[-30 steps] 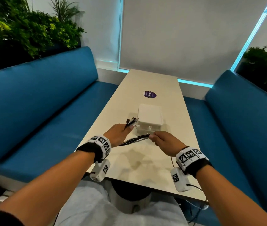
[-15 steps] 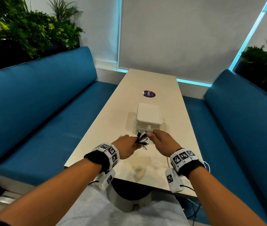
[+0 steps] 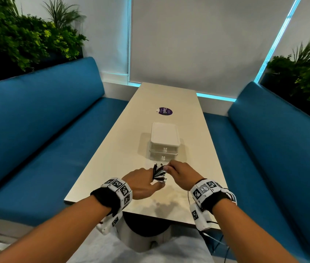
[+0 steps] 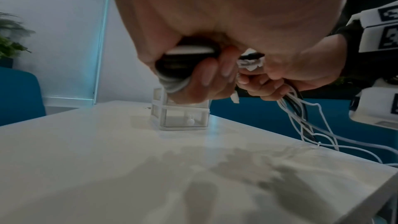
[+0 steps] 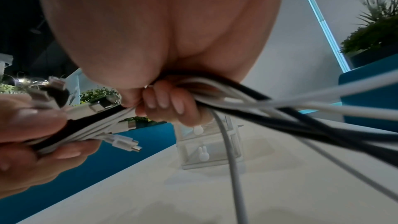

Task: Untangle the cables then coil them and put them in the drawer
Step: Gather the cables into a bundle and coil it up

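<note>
A bundle of black and white cables [image 3: 158, 173] [image 5: 90, 123] is held above the near end of the table [image 3: 112, 168]. My left hand [image 3: 142, 184] [image 4: 193, 74] grips the bundle near its plugs, which fan out upward. My right hand [image 3: 180, 172] [image 5: 165, 105] is curled round the same cables just to the right. Loose lengths [image 4: 301, 122] [image 5: 301, 118] trail from it down over the table's right edge. A small white two-drawer box [image 3: 164, 143] [image 4: 183, 115] [image 5: 206, 149] stands just beyond the hands with both drawers closed.
Blue benches [image 3: 36, 130] flank the long table on both sides. A purple round sticker [image 3: 165, 111] lies on the far half of the table. Plants [image 3: 27, 38] stand behind the benches. The table's near edge is just under my wrists.
The hands have closed together and pulled nearer to me. The cable stretch once held taut between them is now gathered into a short bunch with plugs sticking up.
</note>
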Demonstrator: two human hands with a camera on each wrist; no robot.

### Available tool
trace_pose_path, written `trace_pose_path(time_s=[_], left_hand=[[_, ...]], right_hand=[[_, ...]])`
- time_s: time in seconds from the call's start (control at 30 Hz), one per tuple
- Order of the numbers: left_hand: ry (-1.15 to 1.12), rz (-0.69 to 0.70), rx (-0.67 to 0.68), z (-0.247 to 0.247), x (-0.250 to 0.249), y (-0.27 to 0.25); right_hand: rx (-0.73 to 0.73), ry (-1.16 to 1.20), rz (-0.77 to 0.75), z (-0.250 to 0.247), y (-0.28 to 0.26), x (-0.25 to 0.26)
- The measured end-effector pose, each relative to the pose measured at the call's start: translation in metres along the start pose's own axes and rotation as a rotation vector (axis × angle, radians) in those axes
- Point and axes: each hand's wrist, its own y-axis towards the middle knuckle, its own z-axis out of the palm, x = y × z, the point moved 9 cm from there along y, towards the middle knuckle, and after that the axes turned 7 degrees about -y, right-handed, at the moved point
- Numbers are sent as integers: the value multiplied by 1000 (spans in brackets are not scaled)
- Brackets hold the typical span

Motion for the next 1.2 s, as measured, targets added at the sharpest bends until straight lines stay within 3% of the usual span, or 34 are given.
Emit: trace_pose_path(time_s=[0.1, 0.23, 0.37, 0.5, 0.6, 0.8, 0.97, 1.1, 1.2], left_hand=[[110, -37, 1, 1, 5, 4], [382, -48, -101, -21, 7, 5], [412, -88, -172, -46, 9, 14], [223, -234, -334, -99, 33, 27], [130, -261, -391, -112, 43, 26], [-383, -235, -401, -62, 56, 18], [-832, -238, -327, -35, 42, 14], [-763, -181, -256, -24, 17, 20], [-859, -236, -262, -15, 14, 22]], right_hand=[[-1, -4, 6, 3, 0, 0], [-15, -6, 3, 4, 2, 5], [-63, -27, -9, 1, 7, 13], [-59, -98, 40, -1, 8, 4], [-52, -129, 61, 5, 3, 3], [-23, -70, 69, 30, 7, 16], [16, -56, 26, 48, 4, 29], [50, -188, -54, 51, 3, 49], [93, -326, -117, 53, 3, 59]])
